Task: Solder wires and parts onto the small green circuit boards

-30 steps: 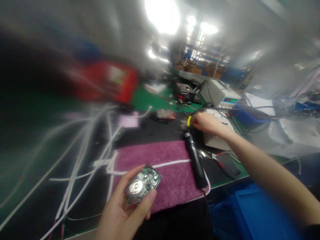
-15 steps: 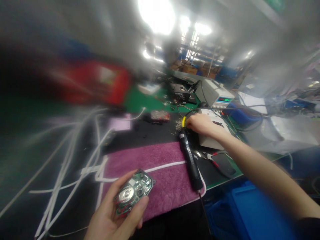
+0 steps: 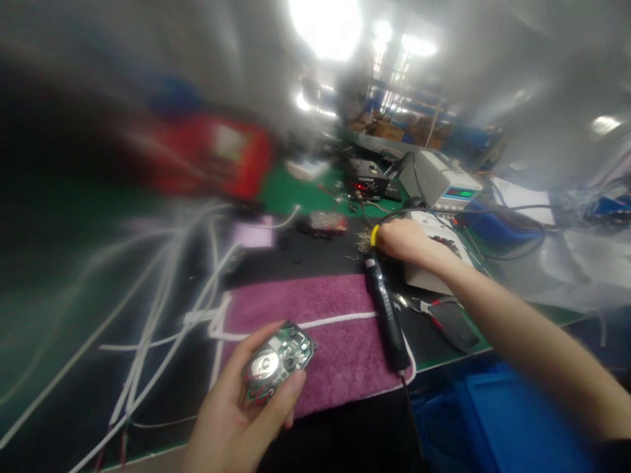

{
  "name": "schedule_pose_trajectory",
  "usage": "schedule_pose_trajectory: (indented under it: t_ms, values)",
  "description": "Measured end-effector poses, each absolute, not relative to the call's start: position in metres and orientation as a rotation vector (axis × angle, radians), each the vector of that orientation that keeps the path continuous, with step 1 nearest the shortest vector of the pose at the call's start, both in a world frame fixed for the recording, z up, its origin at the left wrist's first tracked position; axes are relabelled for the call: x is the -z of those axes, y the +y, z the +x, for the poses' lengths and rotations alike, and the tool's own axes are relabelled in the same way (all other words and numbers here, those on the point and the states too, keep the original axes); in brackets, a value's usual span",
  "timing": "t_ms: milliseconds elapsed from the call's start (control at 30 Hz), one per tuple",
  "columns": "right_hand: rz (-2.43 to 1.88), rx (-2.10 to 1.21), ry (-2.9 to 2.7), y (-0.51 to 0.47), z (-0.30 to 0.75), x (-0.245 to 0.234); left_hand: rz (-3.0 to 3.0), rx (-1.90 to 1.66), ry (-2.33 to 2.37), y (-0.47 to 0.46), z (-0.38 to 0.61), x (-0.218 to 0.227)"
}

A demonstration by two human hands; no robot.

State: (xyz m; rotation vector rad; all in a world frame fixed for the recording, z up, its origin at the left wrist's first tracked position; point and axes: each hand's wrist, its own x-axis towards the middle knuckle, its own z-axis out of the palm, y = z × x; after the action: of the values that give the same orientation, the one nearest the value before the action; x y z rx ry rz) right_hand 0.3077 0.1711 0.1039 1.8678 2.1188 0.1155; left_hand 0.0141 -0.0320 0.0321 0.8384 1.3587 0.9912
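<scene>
My left hand (image 3: 236, 404) is closed round a small module (image 3: 283, 355) with a green circuit board and a round silver disc on top, held above the purple cloth (image 3: 340, 368). At the far side, my right hand (image 3: 401, 238) has its fingers curled down beside a loose pile of small screws (image 3: 363, 240). Its fingertips are hidden, so what they pinch does not show. Just in front of that hand, a black electric screwdriver (image 3: 387, 312) with a yellow end lies across the cloth's right edge.
Red-handled pliers (image 3: 434, 314) lie right of the screwdriver. A white box (image 3: 424, 279) stands under my right forearm. White cables (image 3: 158, 328) spread over the left side. Behind are a black control unit (image 3: 367, 184) and a power supply (image 3: 444, 184). Blue bins (image 3: 513, 414) sit lower right.
The view has turned slightly left, so everything sits further right in the picture. My left hand still holds the module, and my right hand stays by the screw pile.
</scene>
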Motion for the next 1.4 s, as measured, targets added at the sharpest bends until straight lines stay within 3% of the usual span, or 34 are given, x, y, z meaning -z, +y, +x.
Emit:
schedule_pose_trajectory:
  t_ms: [200,300,367,600,1033,1267,1400]
  values:
    - [2.024,0.002,2.492,0.077,0.283,-0.129,0.865,-0.981,1.191,-0.032,0.008,-0.025]
    - [1.83,0.733,3.115,0.022,0.254,-0.12,0.892,-0.998,1.067,-0.032,0.006,-0.015]
    - [1.652,0.922,3.274,-0.001,0.233,-0.107,0.914,-1.019,1.018,-0.033,0.007,-0.012]
    - [1.654,0.976,3.363,-0.006,0.206,-0.073,1.018,-1.022,1.034,-0.034,0.008,-0.013]
    - [1.693,1.427,3.046,-0.003,0.213,-0.076,1.145,-0.988,1.098,-0.037,0.006,-0.012]
    - [1.687,1.484,2.945,-0.002,0.214,-0.081,1.167,-1.004,1.126,-0.038,0.008,-0.012]
    - [1.619,1.302,3.087,-0.004,0.213,-0.084,1.16,-1.007,1.116,-0.037,0.008,-0.012]
